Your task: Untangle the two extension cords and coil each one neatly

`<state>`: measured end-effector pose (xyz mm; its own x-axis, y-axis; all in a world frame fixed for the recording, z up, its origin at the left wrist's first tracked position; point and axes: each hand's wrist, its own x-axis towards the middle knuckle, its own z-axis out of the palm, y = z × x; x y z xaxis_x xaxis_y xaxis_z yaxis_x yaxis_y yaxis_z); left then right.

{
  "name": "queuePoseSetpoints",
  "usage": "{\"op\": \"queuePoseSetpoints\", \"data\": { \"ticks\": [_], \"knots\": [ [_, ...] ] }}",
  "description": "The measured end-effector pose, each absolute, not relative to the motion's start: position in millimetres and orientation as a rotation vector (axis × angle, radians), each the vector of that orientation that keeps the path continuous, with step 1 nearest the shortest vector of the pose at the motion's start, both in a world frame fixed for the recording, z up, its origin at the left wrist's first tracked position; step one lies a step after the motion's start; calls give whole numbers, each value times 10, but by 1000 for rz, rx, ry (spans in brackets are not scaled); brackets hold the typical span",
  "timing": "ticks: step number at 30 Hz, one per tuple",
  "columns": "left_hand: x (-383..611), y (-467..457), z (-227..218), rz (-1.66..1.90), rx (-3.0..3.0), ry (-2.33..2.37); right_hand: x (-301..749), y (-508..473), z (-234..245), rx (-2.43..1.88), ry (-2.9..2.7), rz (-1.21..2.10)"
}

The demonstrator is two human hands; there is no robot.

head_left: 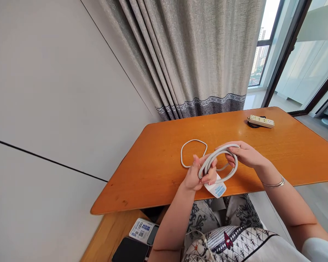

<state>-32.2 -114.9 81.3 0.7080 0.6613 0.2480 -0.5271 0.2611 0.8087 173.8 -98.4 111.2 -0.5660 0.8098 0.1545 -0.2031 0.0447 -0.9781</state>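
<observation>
A white cable [232,174] is wound into several loops above the near edge of the wooden table [150,156]. My left hand [199,173] has its fingers wrapped round the left side of the coil, thumb raised. At the upper right of the loops, my right hand [243,153] grips the cable between thumb and fingers. One loose loop of the same cable lies on the tabletop beyond my left hand. A white tag [216,188] with blue print hangs below the coil. The cable's ends cannot be made out.
A white power strip [261,121] with a dark cord lies at the table's far right. Below the left edge, a black phone-like slab [130,250] and a printed white box [142,230] rest on a wooden surface. A grey curtain [207,54] hangs behind.
</observation>
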Motion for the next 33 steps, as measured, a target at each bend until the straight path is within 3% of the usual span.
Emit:
{"op": "queuePoseSetpoints", "data": {
  "ticks": [6, 15, 26, 33],
  "knots": [
    [-318, -1146, 788, 838, 954, 151, 1768, -919, 979, -626, -1228, 1874],
    [-267, -1131, 788, 937, 943, 300, 1706, -1022, 841, -466, -1051, 1856],
    [-245, -1140, 852, 992, 880, 366, 1569, -1118, 843, -673, -941, 1632],
    [-232, -1154, 990, 1210, 660, 380, 1446, -1162, 576, -794, -1155, 1354]
  ]
}}
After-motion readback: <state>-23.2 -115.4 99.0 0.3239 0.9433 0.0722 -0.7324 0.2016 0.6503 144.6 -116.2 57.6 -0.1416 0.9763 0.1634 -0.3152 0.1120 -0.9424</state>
